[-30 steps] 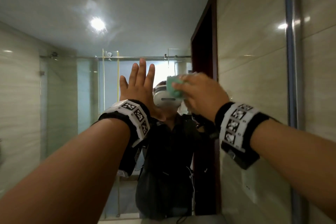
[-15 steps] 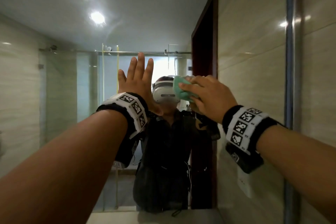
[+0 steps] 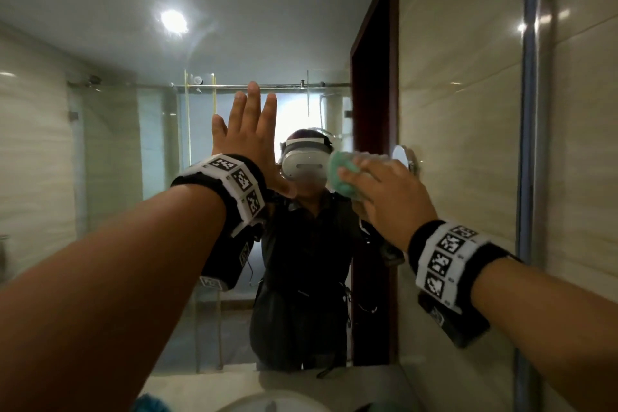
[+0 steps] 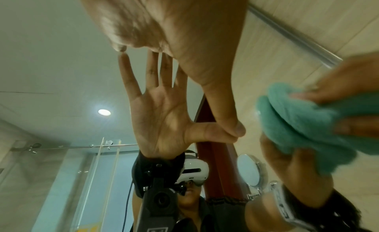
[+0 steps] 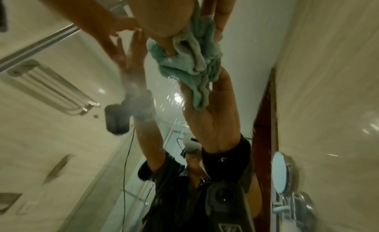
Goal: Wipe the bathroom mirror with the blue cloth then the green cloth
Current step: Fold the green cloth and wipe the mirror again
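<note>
1. Bathroom mirror [image 3: 110, 27]: we face it square on; it fills most of the head view and reflects a ceiling lamp [image 3: 173, 21], pale wall tiles and a glass shower screen [image 3: 160, 144] with a metal rail along its top.

2. Blue cloth [image 3: 151, 404]: we see a blue heap at the bottom edge of the head view, just left of the white basin [image 3: 274, 403] and well below both hands. It is cut off by the frame, so we cannot tell its shape.

3. Left hand [image 3: 245, 140]: we hold it flat and upright on the glass, fingers straight and slightly spread, thumb out to the side, gripping nothing. The left wrist view shows the thumb tip meeting its own reflection. A marker-printed wristband [image 3: 234, 187] sits below it.

4. Green cloth [image 3: 342, 177]: bunched into folds and pressed against the mirror, just right of the left hand, over the reflection of our headset.

5. Right hand [image 3: 384, 197]: we curl its fingers round the green cloth and hold it to the glass. This hand is blurred in the head view.

6. Round shaving mirror [image 3: 403, 157]: on a chrome arm, near the right hand, seen by the tiled right wall [image 3: 468, 110].
</note>
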